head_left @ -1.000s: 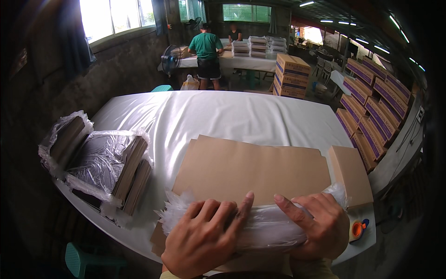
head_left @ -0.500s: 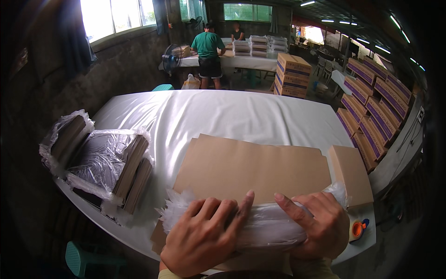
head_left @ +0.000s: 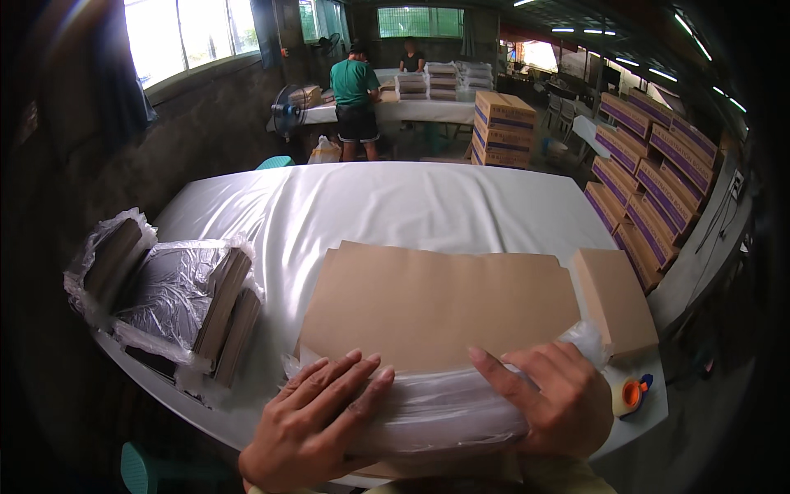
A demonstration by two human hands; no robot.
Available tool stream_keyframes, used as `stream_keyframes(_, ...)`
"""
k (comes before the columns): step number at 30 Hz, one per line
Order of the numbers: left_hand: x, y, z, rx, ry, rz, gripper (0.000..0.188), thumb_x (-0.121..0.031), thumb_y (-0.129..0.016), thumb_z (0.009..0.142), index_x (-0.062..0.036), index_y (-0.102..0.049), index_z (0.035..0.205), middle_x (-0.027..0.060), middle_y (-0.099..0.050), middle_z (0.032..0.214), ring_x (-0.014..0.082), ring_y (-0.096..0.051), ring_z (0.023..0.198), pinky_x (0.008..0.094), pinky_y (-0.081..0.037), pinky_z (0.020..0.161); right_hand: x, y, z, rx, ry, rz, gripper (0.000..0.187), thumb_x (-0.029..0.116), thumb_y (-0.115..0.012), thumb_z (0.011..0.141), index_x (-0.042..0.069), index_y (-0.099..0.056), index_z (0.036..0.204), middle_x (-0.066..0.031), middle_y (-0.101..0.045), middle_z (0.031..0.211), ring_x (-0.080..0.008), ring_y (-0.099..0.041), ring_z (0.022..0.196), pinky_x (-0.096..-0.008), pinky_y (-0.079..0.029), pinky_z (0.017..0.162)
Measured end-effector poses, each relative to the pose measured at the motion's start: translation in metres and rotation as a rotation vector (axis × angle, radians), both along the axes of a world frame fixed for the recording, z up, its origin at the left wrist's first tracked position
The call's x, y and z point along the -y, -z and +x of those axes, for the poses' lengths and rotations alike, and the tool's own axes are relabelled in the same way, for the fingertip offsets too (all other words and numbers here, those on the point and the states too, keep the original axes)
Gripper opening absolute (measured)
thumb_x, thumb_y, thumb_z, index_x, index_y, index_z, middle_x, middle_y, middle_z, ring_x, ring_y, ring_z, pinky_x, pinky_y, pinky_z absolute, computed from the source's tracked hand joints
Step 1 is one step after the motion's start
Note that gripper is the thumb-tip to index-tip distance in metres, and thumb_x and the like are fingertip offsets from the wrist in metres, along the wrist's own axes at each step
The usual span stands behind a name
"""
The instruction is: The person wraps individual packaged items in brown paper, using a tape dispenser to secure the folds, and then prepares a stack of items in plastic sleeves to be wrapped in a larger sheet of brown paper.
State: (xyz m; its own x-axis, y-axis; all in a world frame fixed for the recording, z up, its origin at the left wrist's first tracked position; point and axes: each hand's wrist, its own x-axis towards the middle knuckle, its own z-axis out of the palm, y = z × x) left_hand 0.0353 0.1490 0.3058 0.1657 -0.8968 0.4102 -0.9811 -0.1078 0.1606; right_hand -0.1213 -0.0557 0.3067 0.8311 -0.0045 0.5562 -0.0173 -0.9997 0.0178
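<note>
A bundle wrapped in clear plastic point(head_left: 444, 407) lies crosswise in front of me, on the near part of several large brown paper sheets point(head_left: 444, 300). My left hand point(head_left: 317, 424) rests on the bundle's left part, its fingers stretched out and laid flat, pointing away from me. At the bundle's right end, my right hand point(head_left: 559, 399) has its fingers bent over the plastic and its thumb reaching along the top; it grips the wrap there. Loose crumpled plastic sticks out beyond both ends. What the plastic encloses is hard to make out.
Wrapped stacks of grey-brown board point(head_left: 177, 284) lie at the left of the white-covered table point(head_left: 403, 193). At right are a brown block of sheets point(head_left: 613, 300) and a tape dispenser point(head_left: 632, 395). Cartons point(head_left: 650, 189) are piled beyond. A person in green point(head_left: 354, 86) stands at a far table.
My left hand has slid left and flattened, its fingers now spread over the plastic. The right hand stays at the bundle's right end. The whole view has shifted slightly.
</note>
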Motion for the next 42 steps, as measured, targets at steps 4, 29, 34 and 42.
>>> stream_keyframes(4,-0.005,0.010,0.003,-0.104,0.072,-0.132,0.075,-0.036,-0.075,0.055,-0.0044,-0.056,0.121,0.0162,-0.057,0.120,0.0335,-0.055,0.112,0.0450,-0.040,0.095,-0.001,-0.003,-0.004,-0.018,-0.003,0.013,0.061,0.048,-0.067,0.065,0.010,-0.064,0.112,-0.0072,-0.061,0.083,-0.0245,-0.060,0.073,-0.0369,-0.046,0.067)
stream_keyframes(29,0.002,0.011,0.010,-0.097,0.023,-0.153,0.083,-0.033,-0.078,0.052,-0.0059,-0.051,0.125,0.0105,-0.055,0.122,0.0300,-0.054,0.110,0.0389,-0.048,0.089,0.019,-0.025,0.013,-0.450,-0.252,-0.012,0.116,0.060,-0.071,0.062,-0.005,-0.016,0.140,-0.0210,-0.055,0.108,-0.0348,-0.056,0.098,-0.0427,-0.043,0.086)
stream_keyframes(34,0.000,0.006,0.011,-0.084,0.067,-0.102,0.082,-0.030,-0.075,0.056,-0.0032,-0.046,0.128,0.0118,-0.053,0.123,0.0298,-0.053,0.108,0.0380,-0.047,0.089,0.030,-0.030,-0.004,-0.558,-0.130,0.013,0.120,0.064,-0.071,0.059,-0.002,-0.013,0.141,-0.0203,-0.055,0.110,-0.0351,-0.056,0.100,-0.0452,-0.041,0.090)
stream_keyframes(42,0.000,0.007,0.010,-0.102,0.066,-0.125,0.084,-0.035,-0.076,0.052,-0.0047,-0.050,0.125,0.0096,-0.054,0.125,0.0312,-0.052,0.114,0.0391,-0.046,0.093,0.039,-0.037,-0.012,-0.619,-0.194,0.103,0.115,0.072,-0.066,0.057,0.017,-0.015,0.145,-0.0185,-0.038,0.135,-0.0363,-0.045,0.118,-0.0618,-0.034,0.094)
